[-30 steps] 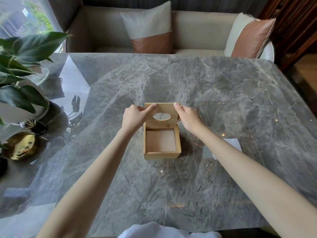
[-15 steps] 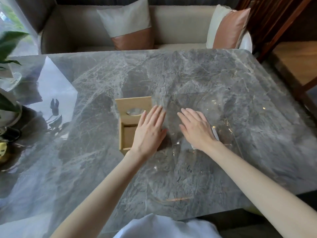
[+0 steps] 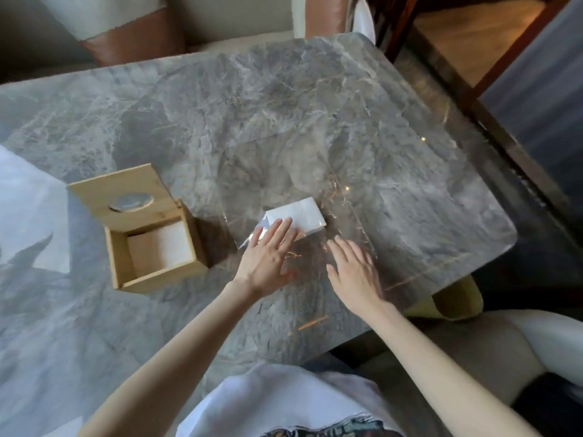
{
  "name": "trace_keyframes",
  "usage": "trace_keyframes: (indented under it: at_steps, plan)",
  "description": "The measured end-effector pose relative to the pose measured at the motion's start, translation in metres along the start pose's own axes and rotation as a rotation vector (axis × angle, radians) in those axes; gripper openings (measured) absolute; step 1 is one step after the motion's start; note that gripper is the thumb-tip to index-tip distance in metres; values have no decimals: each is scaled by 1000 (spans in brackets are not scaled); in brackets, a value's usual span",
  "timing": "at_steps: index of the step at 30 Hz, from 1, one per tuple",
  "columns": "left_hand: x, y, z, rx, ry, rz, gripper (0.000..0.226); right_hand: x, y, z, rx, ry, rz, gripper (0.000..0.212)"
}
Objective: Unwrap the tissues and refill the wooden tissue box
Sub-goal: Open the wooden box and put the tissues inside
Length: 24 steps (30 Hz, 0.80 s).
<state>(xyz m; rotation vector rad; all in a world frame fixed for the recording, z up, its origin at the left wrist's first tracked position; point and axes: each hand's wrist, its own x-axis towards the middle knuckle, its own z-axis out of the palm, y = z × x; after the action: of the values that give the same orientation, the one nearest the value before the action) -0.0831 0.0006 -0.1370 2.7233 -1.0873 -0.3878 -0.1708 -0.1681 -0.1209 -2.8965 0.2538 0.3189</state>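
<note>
The wooden tissue box (image 3: 148, 266) stands on the grey marble table (image 3: 315, 121), left of centre, its hinged lid (image 3: 123, 193) tipped back and its inside bare. To its right a white stack of tissues (image 3: 299, 217) lies on a spread sheet of clear plastic wrap (image 3: 347, 190). My left hand (image 3: 268, 260) is flat with fingers apart, fingertips touching the stack's near left corner. My right hand (image 3: 353, 269) hovers flat and spread over the wrap just right of it, holding nothing.
A sofa with white and brown cushions (image 3: 126, 29) runs along the far side of the table. The table's right edge (image 3: 492, 197) drops off to a dark wooden frame and floor. A pale chair seat (image 3: 492, 348) sits at the near right.
Both hands left the box lid and moved right onto the wrap and tissues. The view swung right and down, so the box now sits at the left and the tissue stack is uncovered.
</note>
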Motion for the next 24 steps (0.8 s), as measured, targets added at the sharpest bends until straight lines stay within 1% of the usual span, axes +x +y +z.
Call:
trace_keyframes:
  at_steps: [3,6,9,12,15,18,21,24]
  plan:
    - [6,2,10,11,-57,-13,85,-17,3,14,70,-38,55,43]
    - [9,4,13,-21,-38,-30,80,-26,3,27,115,-20,98,37]
    - [12,5,13,-18,-49,-47,72,-28,2,34,102,-10,123,42]
    - [11,5,12,-48,26,-46,57,-25,1,33,88,41,131,42]
    - [12,7,9,-135,99,-66,58,-15,-6,32,183,111,137,43]
    - [15,11,2,-195,158,-91,58,2,-16,27,135,153,147,47]
    - [17,15,-7,-254,169,-124,62,24,-28,15,123,160,280,52]
    - [17,17,-14,-280,142,-119,68,45,-38,7,181,193,343,55]
